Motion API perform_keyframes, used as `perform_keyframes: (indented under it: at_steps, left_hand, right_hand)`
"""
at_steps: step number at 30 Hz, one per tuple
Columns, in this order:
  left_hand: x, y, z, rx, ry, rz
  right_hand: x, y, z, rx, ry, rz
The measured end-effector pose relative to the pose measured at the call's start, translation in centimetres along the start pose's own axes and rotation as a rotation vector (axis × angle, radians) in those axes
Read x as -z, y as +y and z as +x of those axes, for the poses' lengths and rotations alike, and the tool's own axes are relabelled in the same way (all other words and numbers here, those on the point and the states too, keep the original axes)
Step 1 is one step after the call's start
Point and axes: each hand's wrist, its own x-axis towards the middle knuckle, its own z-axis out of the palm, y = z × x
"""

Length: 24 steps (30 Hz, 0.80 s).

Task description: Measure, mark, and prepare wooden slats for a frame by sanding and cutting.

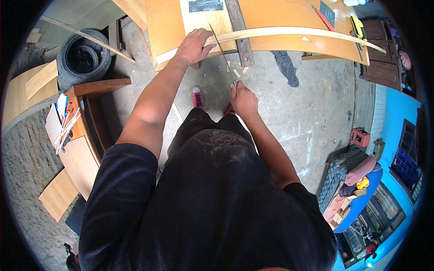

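Note:
A long pale wooden strip (280, 31) lies across the near part of the orange-brown worktable (280, 13), its right end reaching past the table's far right side. My left hand (194, 46) grips the strip near its left end, fingers wrapped over it. In my right hand (244, 100) is the handle of a handsaw (222, 52). Its thin blade points up and away and crosses the strip just right of my left hand. Whether the teeth have entered the wood cannot be made out. Under the strip lies a light board (199, 22) with a dark patch.
A dark, worn wooden bar (242, 40) juts over the table edge. Wood offcuts (237, 72) lie on the concrete floor below. Tyres (83, 58) and a brown wooden piece of furniture (97, 115) stand at left. A red-handled tool (323, 18) rests on the table's right.

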Motion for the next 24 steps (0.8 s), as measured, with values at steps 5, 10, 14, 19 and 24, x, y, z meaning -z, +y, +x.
perform_keyframes:
  at_steps: [5, 10, 14, 19, 24]
  left_hand:
    - [-0.3, 0.0, -0.5, 0.003, 0.012, 0.001]
    - [-0.4, -0.4, -0.1, -0.026, 0.013, -0.003]
    - [-0.2, -0.5, -0.3, -0.020, -0.011, 0.026]
    - [-0.4, -0.3, -0.3, -0.093, 0.004, 0.059]
    - [-0.4, -0.2, -0.3, -0.080, -0.005, 0.068]
  right_hand:
    - [0.0, 0.4, -1.0, -0.021, -0.080, -0.032]
    - [0.6, -1.4, 0.9, -0.051, -0.118, -0.035]
    - [1.4, -1.2, 0.2, -0.037, -0.103, -0.019]
    - [2.7, -1.7, -0.6, -0.045, -0.116, -0.047]
    - [3.2, -3.4, 1.7, -0.048, -0.121, -0.046]
